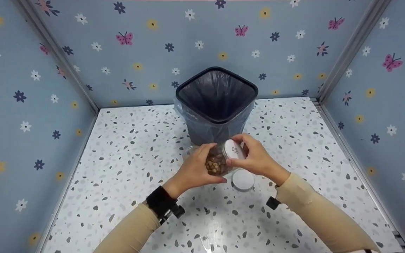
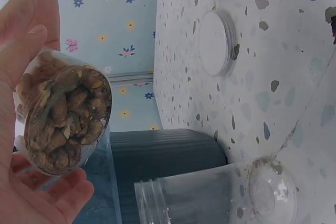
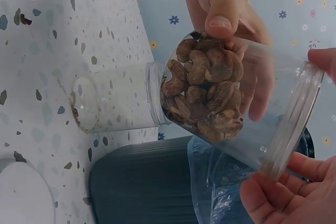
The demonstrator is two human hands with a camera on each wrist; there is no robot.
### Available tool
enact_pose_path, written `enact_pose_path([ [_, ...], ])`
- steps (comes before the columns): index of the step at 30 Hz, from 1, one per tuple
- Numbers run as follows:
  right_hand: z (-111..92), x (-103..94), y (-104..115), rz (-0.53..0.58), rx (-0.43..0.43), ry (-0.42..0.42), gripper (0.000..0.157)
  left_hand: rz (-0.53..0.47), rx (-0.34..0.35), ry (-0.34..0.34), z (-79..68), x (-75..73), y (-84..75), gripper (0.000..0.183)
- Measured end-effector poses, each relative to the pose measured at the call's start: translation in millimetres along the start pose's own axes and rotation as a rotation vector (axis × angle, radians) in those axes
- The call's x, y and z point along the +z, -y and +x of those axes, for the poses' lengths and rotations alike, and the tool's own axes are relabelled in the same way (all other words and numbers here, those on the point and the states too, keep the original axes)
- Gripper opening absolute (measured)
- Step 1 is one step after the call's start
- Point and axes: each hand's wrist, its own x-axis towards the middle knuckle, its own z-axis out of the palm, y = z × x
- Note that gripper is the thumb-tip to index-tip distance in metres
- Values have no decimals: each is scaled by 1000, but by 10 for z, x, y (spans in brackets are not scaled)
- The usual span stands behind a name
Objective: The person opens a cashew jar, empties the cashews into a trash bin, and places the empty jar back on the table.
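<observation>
Tan sleeves (image 1: 329, 218) sit nearest me; the left hand (image 1: 192, 170) grips the jar (image 1: 217, 166), probably bearing its weight, the right hand (image 1: 257, 158) clamped around its lid (image 1: 233, 149), probably steadying it.

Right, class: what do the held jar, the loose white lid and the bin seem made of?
Held jar: clear, glossy plastic or perhaps glass; nuts show through. Loose white lid: probably plastic, smooth-topped with a ridged edge. Bin: likely dull, dark plastic, its wall finely ribbed.
</observation>
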Motion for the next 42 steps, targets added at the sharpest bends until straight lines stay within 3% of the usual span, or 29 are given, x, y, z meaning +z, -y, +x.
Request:
enact_pose_path([
  [15,-37,24,-40,8,-8,7,63,-67,-18,18,-5,87,-39,98],
  [20,-45,22,-54,24,-44,20,61,-54,48,-1,4,89,-26,89],
  [26,-39,4,-110,37,-156,38,61,-63,126,-29,2,92,-7,80],
  [33,-34,-47,-109,44,-212,99,64,-104,118,11,1,76,-2,80],
  [42,-20,-129,-119,33,-278,220,73,-87,102,87,-16,-8,44,82],
])
